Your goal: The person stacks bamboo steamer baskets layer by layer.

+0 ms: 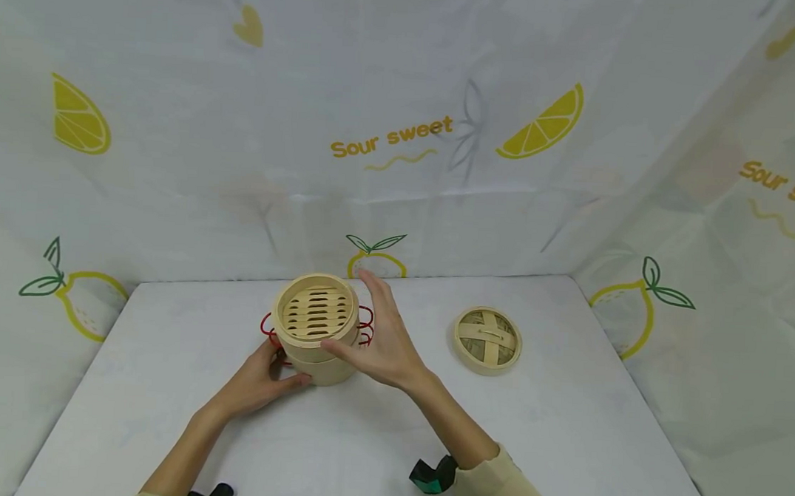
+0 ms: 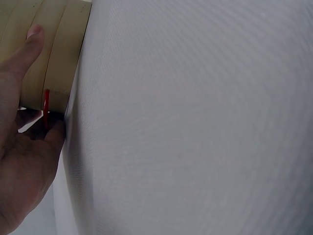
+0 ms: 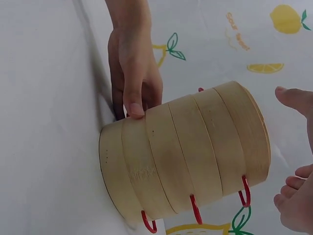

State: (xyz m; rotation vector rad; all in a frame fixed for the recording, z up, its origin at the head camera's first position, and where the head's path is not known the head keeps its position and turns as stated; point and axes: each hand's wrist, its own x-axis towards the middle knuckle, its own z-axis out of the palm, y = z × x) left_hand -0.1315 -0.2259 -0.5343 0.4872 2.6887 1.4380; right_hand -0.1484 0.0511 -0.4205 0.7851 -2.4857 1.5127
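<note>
A stack of round bamboo steamer baskets [image 1: 328, 369] stands on the white table, its slatted top tier uncovered. Red loops stick out from its sides, three of them along one side in the right wrist view. My left hand [image 1: 258, 381] holds the lower part, its thumb on the bamboo wall and its fingers round the side by a red loop [image 2: 47, 103]. Beside the top tier is my right hand [image 1: 389, 344], thumb and fingers spread wide. In the right wrist view that hand [image 3: 298, 196] stands apart from the top rim, with nothing in its grasp.
The woven bamboo lid [image 1: 487, 341] lies on the table to the right of the stack. A white cloth [image 1: 283, 125] printed with lemons hangs behind the table [image 1: 563, 418] and along its sides. Black straps or mounts are at both wrists.
</note>
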